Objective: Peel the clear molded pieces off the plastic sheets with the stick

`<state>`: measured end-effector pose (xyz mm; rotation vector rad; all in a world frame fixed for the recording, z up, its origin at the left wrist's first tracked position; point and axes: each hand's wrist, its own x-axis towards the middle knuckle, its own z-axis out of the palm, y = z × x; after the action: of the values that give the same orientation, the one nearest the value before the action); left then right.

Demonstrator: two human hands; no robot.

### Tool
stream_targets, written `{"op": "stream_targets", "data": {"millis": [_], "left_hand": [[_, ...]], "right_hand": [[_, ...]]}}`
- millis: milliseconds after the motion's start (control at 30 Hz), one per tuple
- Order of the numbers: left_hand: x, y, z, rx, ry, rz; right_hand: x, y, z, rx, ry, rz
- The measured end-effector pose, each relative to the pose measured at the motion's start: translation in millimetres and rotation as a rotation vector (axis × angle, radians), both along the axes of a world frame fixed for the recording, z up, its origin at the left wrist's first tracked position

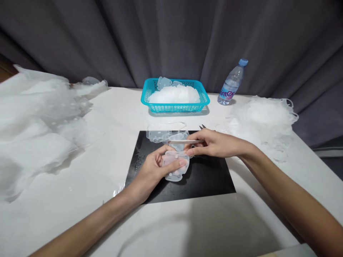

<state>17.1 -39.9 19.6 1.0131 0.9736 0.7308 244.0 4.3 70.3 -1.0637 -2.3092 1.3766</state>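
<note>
My left hand [158, 164] is closed on a translucent moulded sheet [174, 175] with small holes and a notched outline, its thumb lying across the face. My right hand [206, 142] is closed around a slim pale stick-like tool [182, 142] held almost level. Its fingertips meet the upper right edge of the sheet; whether they pinch it I cannot tell. Behind the hands, more clear moulded pieces [158, 135] lie at the back of a black mat [214, 178]. Dark pointed metal tips [203, 126] show just beyond my right hand, the rest hidden.
A turquoise basket [174, 107] filled with translucent pieces stands at the back, with a water bottle [232, 84] to its right. A large whitish heap [40, 132] covers the table's left side. Clear looped scraps [262, 117] pile up on the right. Grey curtain hangs behind.
</note>
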Motion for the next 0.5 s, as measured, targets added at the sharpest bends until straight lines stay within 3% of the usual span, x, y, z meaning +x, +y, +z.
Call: {"op": "stream_targets", "data": {"millis": [133,200,300,433,500], "left_hand": [[1,-9,9.9,-0.079,-0.013,-0.161],[-1,-9,10.4,0.001,0.024,-0.220],[-6,-1,6.0,0.188,0.107,-0.157],[-13,7,2.7,0.318,0.136,-0.091],[-15,7,3.7,0.368,0.131,-0.058]], "right_hand": [[-1,1,-24.1,0.392,-0.297,-0.197],[1,2,-27.9,0.403,-0.399,-0.233],[8,1,-15.0,0.328,-0.390,-0.215],[15,-4,14.9,0.395,-0.226,-0.309],[13,-9,24.5,0.281,-0.093,-0.217]]}}
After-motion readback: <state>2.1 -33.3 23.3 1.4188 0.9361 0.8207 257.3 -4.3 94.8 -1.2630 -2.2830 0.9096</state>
